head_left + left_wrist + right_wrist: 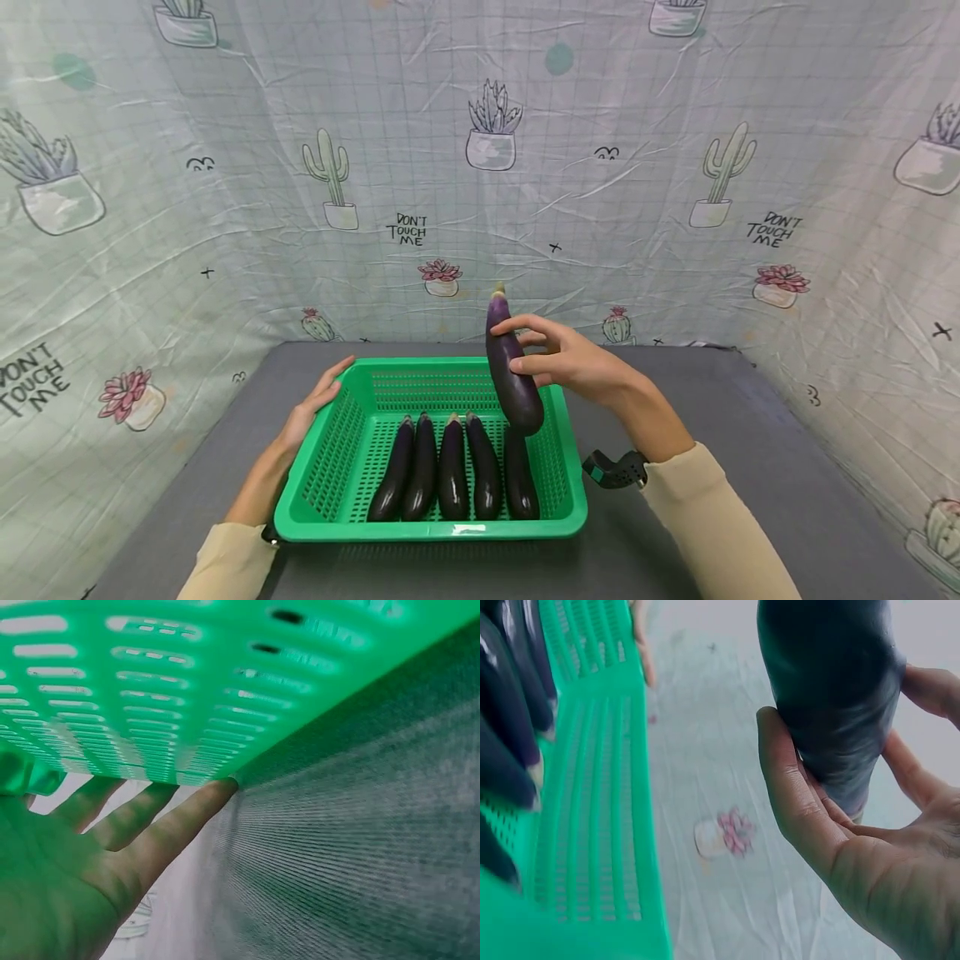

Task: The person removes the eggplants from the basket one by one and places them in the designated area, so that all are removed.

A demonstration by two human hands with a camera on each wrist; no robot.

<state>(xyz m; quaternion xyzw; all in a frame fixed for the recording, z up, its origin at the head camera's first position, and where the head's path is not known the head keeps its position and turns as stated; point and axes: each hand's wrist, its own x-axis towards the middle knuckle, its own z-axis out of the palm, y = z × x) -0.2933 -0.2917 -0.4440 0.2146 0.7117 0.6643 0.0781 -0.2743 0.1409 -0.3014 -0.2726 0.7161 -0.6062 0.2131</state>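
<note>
Raised over the right part of a green plastic basket (420,531) is a dark purple eggplant (517,402), tilted with its stem end up. My right hand (581,362) grips it around the middle; the right wrist view shows fingers and thumb around the eggplant (832,682). Several more eggplants (453,475) lie side by side in the basket, stems toward the far side. My left hand (306,414) rests along the basket's left side. In the left wrist view its fingers (184,825) stretch out straight against the slotted wall (150,712).
The basket stands on a grey table (660,392). A pale curtain (555,183) printed with potted cacti hangs behind the table and along both sides. A black wrist device (617,471) sits on the right wrist, near the basket's right rim.
</note>
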